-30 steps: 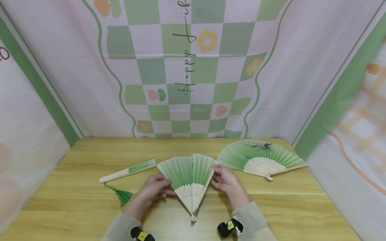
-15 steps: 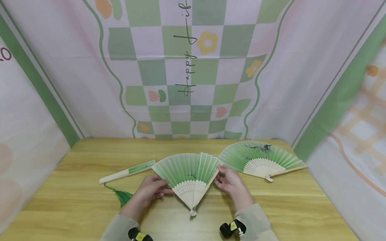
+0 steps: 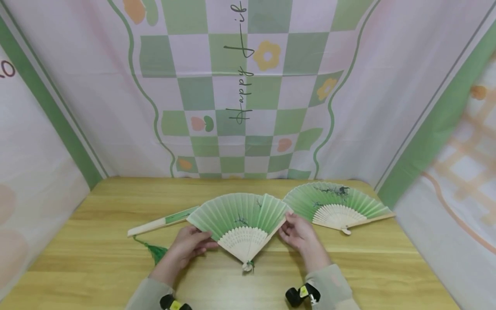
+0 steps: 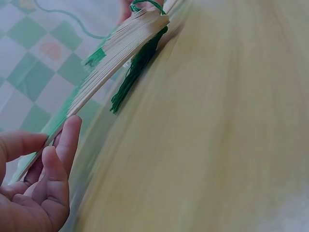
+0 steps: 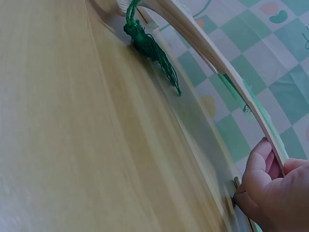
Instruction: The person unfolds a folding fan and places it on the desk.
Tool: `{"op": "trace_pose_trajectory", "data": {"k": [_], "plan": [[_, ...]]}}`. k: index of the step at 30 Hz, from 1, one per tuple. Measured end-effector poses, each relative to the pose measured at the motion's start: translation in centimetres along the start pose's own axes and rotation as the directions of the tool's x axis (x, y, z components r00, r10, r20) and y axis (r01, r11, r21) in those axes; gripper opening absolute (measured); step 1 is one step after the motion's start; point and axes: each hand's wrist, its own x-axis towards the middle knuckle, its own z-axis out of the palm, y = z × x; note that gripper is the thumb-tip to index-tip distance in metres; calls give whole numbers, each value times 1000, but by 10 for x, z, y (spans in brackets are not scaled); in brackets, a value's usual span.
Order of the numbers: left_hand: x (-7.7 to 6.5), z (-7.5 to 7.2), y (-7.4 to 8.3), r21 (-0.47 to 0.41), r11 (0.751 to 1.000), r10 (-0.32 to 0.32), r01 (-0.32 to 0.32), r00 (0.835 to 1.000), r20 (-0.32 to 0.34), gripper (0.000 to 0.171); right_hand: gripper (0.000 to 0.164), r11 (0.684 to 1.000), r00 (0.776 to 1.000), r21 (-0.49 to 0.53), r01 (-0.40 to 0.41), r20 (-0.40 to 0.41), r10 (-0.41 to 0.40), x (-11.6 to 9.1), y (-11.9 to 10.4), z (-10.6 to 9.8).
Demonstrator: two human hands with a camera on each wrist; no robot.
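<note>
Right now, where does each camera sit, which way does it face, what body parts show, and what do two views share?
Head: worn on the head, looking forward and down at the held fan and table; left hand, right hand and sleeves show.
Left wrist: on that wrist, looking along one edge of the held fan; left hand shows, plus skin at top, likely the right's.
Right wrist: on that wrist, looking along the other edge; right hand shows.
Shared: both wrist views show the green tassel.

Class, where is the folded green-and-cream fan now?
In the head view, the folded fan lies on the wood-grain table, just beyond the left hand and left of the green-and-cream fan held open.
</note>
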Motion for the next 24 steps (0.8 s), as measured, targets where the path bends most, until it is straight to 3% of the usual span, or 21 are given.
{"op": "trace_pose_trajectory", "data": {"k": [16,24], "plan": [[0,-5,0,-55,998,30,-32,999,-24,39,19,998,1000,58,5,6,-5,-1,-4,-11],[-1,-5,0,-89,995,28,-34,997,-76,36,17,999,1000,42,19,14,-20,-2,-5,-15]]}}
